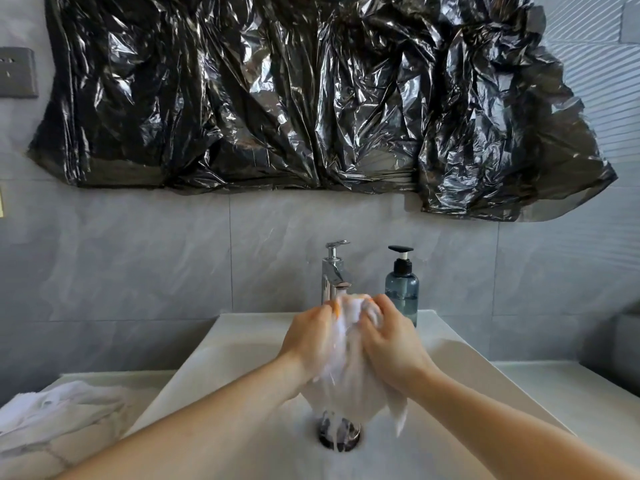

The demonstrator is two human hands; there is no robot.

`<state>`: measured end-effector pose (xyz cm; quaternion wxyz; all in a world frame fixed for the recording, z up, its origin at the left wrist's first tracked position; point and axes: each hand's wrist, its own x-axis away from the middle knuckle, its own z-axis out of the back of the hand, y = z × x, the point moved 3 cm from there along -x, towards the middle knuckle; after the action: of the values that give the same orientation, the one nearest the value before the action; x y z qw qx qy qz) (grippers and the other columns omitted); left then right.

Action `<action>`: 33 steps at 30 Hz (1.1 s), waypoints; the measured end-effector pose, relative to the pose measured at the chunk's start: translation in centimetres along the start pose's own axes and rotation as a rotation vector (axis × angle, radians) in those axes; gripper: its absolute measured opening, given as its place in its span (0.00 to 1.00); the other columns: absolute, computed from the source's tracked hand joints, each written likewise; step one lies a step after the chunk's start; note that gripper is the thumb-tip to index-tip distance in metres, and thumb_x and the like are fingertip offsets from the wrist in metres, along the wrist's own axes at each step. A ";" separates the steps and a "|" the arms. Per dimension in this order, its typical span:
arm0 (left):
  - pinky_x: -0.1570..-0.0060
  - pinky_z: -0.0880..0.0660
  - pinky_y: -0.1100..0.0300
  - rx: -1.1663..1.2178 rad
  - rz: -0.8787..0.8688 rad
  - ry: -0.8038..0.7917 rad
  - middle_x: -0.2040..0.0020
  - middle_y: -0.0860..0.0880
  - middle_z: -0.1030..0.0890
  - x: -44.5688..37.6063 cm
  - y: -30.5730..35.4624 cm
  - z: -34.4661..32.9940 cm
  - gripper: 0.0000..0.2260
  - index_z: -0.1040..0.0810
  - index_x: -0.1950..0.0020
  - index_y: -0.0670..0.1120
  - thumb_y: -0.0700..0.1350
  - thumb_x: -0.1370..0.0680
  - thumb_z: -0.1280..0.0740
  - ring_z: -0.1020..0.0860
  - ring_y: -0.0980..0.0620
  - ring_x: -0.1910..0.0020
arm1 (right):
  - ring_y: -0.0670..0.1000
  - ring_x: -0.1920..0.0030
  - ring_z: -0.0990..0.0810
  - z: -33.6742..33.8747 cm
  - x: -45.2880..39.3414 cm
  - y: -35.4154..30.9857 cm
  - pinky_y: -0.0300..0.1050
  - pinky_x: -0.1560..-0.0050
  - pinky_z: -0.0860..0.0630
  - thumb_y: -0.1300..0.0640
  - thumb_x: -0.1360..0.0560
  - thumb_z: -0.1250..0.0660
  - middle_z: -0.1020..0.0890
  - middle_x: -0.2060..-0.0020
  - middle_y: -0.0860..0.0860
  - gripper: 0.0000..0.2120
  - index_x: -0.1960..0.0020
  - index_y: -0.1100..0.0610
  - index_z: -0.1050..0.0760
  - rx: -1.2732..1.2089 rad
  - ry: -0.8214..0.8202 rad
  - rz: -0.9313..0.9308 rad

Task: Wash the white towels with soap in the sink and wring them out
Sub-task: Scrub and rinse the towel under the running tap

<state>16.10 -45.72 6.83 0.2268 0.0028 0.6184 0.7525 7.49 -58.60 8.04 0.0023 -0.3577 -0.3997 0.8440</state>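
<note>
Head view, looking down over a white sink [242, 327]. Behind it, crinkled black plastic sheeting [311, 98] taped across a grey tiled wall, a grey wall plate [17, 72] at far left. Chrome faucet [334, 271] at the sink's back edge, partly hidden by the hands; just right of it a blue-grey pump bottle [401, 289], no label readable. More white towels [52, 414] heaped on the marbled surface [52, 455] at left. Centre, above the drain [339, 434]: wet white towel [349, 362], bunched and blurred, dripping. Left hand [308, 337] and right hand [391, 344] each with grip curled tight around it.
</note>
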 end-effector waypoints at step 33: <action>0.58 0.31 0.50 -0.877 -0.147 0.025 0.50 0.46 0.18 -0.9 -0.3 5.3 0.06 0.32 0.56 0.51 0.46 0.18 0.41 0.25 0.40 0.52 | 0.53 0.55 0.23 0.0 -0.7 2.7 0.49 0.56 0.25 0.64 0.25 0.40 0.18 0.64 0.44 0.18 0.57 0.45 0.17 0.224 -0.224 -0.023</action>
<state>18.52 -41.10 7.99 0.2518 -0.1465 0.2417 0.9256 8.78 -60.63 6.59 0.0074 -0.2542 -0.3049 0.9178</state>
